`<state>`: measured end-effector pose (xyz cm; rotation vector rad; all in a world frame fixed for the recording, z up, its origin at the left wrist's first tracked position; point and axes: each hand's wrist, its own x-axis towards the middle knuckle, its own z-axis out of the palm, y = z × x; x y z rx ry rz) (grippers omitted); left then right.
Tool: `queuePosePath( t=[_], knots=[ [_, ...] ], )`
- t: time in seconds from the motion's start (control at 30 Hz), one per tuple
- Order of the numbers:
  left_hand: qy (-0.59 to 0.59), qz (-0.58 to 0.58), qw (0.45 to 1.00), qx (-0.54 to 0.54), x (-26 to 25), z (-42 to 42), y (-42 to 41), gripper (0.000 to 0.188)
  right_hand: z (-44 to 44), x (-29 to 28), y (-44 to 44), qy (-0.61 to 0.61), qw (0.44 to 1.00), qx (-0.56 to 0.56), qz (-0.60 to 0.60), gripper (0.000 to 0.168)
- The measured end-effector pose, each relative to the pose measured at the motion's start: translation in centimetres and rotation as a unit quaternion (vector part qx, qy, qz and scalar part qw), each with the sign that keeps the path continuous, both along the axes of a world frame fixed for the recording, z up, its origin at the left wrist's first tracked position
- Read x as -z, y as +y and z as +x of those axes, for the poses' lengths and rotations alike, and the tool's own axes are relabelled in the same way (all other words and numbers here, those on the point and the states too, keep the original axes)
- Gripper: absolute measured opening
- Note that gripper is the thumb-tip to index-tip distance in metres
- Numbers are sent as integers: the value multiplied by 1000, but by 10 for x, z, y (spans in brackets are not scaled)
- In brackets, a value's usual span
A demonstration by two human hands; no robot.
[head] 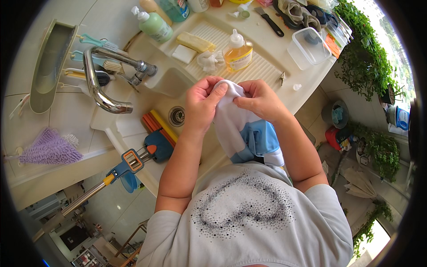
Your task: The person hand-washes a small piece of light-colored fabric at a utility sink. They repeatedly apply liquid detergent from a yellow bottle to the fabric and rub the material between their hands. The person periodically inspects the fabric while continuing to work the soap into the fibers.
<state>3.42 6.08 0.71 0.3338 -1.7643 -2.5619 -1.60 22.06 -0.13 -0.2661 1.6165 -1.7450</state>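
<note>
A white and blue cloth garment [233, 116] hangs between my hands above the front of the laundry sink. My left hand [205, 100] pinches its white upper edge, with the thumb pressed on top. On the other side my right hand [260, 100] grips the same edge between thumb and fingers. The garment's blue part [260, 137] hangs down against my shirt, and its lower end is partly hidden. Just beyond my hands, a pump-topped bottle of amber liquid [238, 55] stands on the ribbed washboard [267, 68] beside a crumpled whitish cloth [210, 61].
Left of the sink drain [176, 116] rests a sponge mop head [160, 140], its pole reaching down left. A chrome faucet [96, 80] arches over the basin. Soap bars [195, 41], a green pump bottle [155, 25], a clear plastic box [308, 46] and a black-handled scraper [272, 23] sit around.
</note>
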Motion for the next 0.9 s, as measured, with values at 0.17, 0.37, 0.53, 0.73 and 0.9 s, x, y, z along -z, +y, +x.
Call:
queuePosePath(
  t=[0.17,0.37,0.53,0.73,0.9],
  knots=[
    [2,1,1000,-12,1,1,-1,15,0,-3,0,-12,1000,-14,-6,28],
    [3,3,1000,-14,1,1,-1,15,0,4,2,-5,999,-6,-38,28],
    [0,3,1000,-19,2,0,-2,16,-1,1,3,-28,999,-13,-42,29],
    [-14,23,999,-41,6,1,-8,16,-9,-8,13,12,1000,0,21,21],
    [-7,27,999,-36,5,1,-10,14,-10,3,23,57,998,15,30,15]
  ],
)
